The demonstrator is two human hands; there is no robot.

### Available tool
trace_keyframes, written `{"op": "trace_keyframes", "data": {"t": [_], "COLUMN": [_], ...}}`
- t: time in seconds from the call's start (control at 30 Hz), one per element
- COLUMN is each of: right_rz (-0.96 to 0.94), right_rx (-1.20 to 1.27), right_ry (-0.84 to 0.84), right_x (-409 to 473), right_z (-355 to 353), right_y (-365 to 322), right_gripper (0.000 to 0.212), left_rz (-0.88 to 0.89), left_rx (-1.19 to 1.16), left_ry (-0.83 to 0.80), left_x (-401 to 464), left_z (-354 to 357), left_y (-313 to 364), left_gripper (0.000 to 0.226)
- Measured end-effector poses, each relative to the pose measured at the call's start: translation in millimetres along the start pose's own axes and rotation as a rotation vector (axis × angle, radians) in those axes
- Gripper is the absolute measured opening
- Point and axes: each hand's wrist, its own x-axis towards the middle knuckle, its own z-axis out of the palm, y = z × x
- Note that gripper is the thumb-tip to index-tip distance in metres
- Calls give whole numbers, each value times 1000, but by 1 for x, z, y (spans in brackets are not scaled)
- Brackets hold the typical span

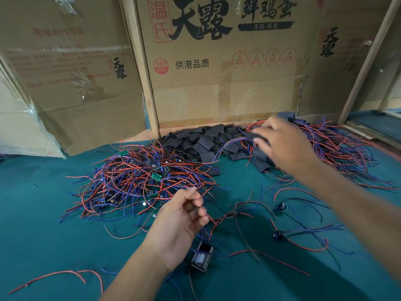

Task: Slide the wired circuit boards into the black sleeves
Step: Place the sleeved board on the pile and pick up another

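Observation:
A tangled heap of green circuit boards with red and blue wires (141,181) lies on the green table at centre left. A pile of flat black sleeves (204,142) sits behind it against the cardboard. My right hand (286,146) is raised over the sleeve pile, blurred, pinching a black sleeve (257,135) with wires trailing from it. My left hand (182,227) hovers near the table's front, its fingers curled round the red and blue wires of a board. That board, inside a black sleeve (202,256), hangs just under the hand.
A second heap of wired, sleeved pieces (338,153) spreads at the right. Loose wired boards (280,233) and stray wires (56,276) lie on the green table (43,213). Cardboard boxes (217,72) stand as a wall behind, with a wooden post (143,68).

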Motion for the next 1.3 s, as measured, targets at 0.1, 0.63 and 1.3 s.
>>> {"op": "trace_keyframes", "data": {"t": [0.1, 0.63, 1.3], "right_rz": [144, 87, 8], "right_rx": [-191, -151, 427], "right_ry": [-76, -331, -605], "right_x": [43, 38, 16], "right_z": [7, 45, 105], "right_y": [53, 26, -48], "right_gripper": [27, 20, 52], "left_rz": [-14, 112, 565], "left_rx": [50, 863, 1327], "left_ry": [-12, -162, 267], "left_x": [-1, -5, 15], "left_z": [-1, -3, -40], "left_y": [-1, -14, 12], "left_gripper": [13, 41, 54]}}
